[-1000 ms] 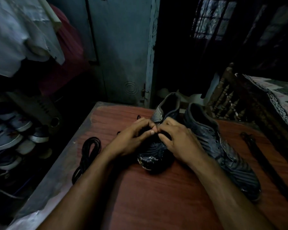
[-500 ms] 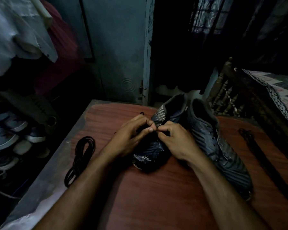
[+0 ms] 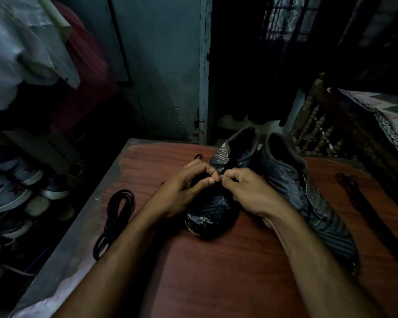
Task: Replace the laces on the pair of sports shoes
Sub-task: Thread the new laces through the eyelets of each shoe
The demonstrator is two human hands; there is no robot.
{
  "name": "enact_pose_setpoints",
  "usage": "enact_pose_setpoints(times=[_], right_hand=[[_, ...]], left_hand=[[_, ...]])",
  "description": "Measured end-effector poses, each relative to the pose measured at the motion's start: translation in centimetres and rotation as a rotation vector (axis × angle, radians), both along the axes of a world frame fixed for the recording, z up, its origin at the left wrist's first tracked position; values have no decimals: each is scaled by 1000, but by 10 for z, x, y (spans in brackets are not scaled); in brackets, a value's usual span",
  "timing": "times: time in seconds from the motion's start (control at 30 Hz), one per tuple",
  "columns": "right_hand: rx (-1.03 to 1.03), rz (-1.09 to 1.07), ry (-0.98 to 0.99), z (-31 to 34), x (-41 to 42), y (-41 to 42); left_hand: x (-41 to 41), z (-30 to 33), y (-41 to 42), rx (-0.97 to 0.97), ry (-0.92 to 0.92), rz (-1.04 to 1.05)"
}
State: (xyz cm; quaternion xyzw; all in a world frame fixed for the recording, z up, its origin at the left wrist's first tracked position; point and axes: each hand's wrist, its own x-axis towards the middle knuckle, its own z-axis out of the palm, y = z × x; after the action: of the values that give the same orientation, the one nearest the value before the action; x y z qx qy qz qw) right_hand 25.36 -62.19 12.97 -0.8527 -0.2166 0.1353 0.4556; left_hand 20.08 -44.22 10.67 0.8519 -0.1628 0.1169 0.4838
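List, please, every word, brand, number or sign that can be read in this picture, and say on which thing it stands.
No text can be read in this view.
Left shoe, under both hands: pale scuffs on the toe, no letters.
Right shoe: no readable brand; too dark.
Shoes on the rack: a red star shape, no words.
Door: an embossed ring pattern only.

— The shoes? Two dark sports shoes point(image 3: 216, 203) point(image 3: 308, 193) side by side, toes toward the camera.
— Laces? A coiled black lace point(image 3: 115, 216) left of them; another point(image 3: 365, 207) stretched out right.
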Motion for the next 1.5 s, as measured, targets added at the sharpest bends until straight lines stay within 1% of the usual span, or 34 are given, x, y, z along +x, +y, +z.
enact_pose_setpoints(times=[0.13, 0.23, 0.4, 0.53, 0.57, 0.67, 0.73, 0.97, 1.17, 1.37, 1.5], right_hand=[[-18, -19, -13, 0, -1, 3], [-35, -37, -42, -1, -2, 5], [44, -84, 6, -3, -4, 3], [47, -103, -20, -4, -5, 3], [50, -102, -28, -5, -6, 3], [82, -104, -38, -5, -7, 3], [94, -104, -54, -6, -7, 2], [81, -80, -160, -8, -8, 0], [59, 15, -160, -9, -4, -6], [27, -19, -171, -9, -1, -6], [37, -46, -188, -9, -1, -3]], left_hand=[[0, -1, 6, 45, -5, 26], [1, -3, 9, 81, -41, 56], [1, -2, 9, 86, -54, 71], [-1, -3, 12, 6, 35, 32], [-2, -3, 13, 14, 38, 35], [-2, -3, 14, 122, -45, 100], [-2, -2, 14, 147, -91, 136], [1, -6, 18, 260, -97, 126], [6, -10, 14, 344, -154, 115], [3, -9, 13, 253, -98, 76], [2, -7, 9, 247, -143, 101]])
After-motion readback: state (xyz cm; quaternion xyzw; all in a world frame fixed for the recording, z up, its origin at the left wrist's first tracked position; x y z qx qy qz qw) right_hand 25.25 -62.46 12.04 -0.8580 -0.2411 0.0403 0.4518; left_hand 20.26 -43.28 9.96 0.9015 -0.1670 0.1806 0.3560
